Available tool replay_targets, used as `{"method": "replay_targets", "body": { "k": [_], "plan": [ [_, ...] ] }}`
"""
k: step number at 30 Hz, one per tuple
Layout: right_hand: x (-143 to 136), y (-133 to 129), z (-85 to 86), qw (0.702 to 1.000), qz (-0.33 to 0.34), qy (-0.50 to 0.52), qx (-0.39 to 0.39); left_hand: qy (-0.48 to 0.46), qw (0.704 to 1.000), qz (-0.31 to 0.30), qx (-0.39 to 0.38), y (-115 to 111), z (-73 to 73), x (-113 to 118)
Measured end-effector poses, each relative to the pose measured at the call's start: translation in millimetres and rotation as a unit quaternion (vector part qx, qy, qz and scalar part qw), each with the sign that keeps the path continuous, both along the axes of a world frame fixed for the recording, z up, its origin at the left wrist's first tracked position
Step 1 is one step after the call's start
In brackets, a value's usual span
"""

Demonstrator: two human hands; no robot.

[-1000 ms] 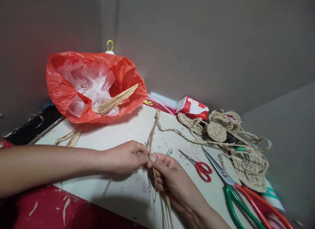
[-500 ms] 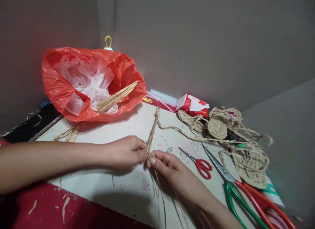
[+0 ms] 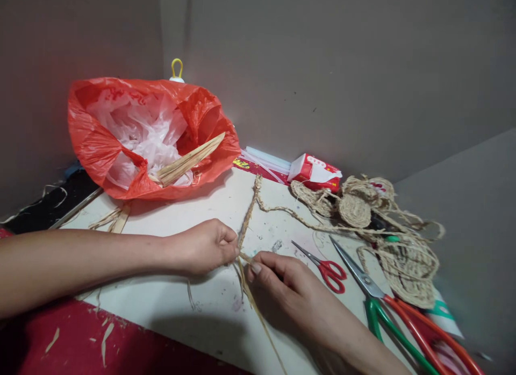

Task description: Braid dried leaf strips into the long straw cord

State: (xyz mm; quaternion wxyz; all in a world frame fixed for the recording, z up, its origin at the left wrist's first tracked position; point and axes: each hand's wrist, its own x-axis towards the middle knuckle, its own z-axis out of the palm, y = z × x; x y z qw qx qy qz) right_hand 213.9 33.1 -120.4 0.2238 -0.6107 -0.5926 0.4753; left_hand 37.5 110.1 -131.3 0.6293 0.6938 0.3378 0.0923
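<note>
A thin tan braid (image 3: 246, 222) of dried plant fibre runs down the white board (image 3: 193, 310) from its far bend. My left hand (image 3: 213, 247) is closed near the braid's lower end, fingertips pinched on it. Just to the right, my right hand (image 3: 278, 278) pinches one strand (image 3: 245, 257) between thumb and fingers and holds it out sideways from the braid. Other loose strands (image 3: 262, 313) hang below the pinch toward the near edge. What lies inside the curled fingers of both hands is hidden.
Small red-handled scissors (image 3: 325, 268) and large shears (image 3: 374, 294) with green and red handles lie on the right. Behind them are coiled braids (image 3: 357, 209) and a red tissue pack (image 3: 314, 171). A red plastic bag (image 3: 97, 143) holding dried leaf strips stands at the back left.
My right hand has moved slightly right and down, away from the left, drawing a strand sideways out of the braid's end. My left hand has stayed at the braid.
</note>
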Motion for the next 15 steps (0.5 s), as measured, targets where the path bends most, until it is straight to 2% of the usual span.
{"method": "replay_targets", "body": {
  "k": [2,5,10,13,15],
  "plan": [
    [-4,-2,0.8,0.998,-0.027,0.048,-0.036,0.0,1.0,0.001,0.014,-2,-1.1,0],
    [-17,-8,-7.2,0.984,-0.077,0.141,-0.078,-0.022,1.0,0.014,0.013,-7,-6.1,1],
    [-37,-19,-26.8,0.95,-0.144,0.243,-0.131,-0.089,0.991,0.008,-0.101,-12,-15.4,4],
    [-42,-21,-33.2,0.933,-0.176,0.273,-0.153,-0.098,0.988,0.018,-0.118,-13,-16.2,3],
    [-45,-21,-35.9,0.934,-0.191,0.267,-0.142,-0.097,0.986,0.03,-0.13,-14,-15.2,3]
  ]
}}
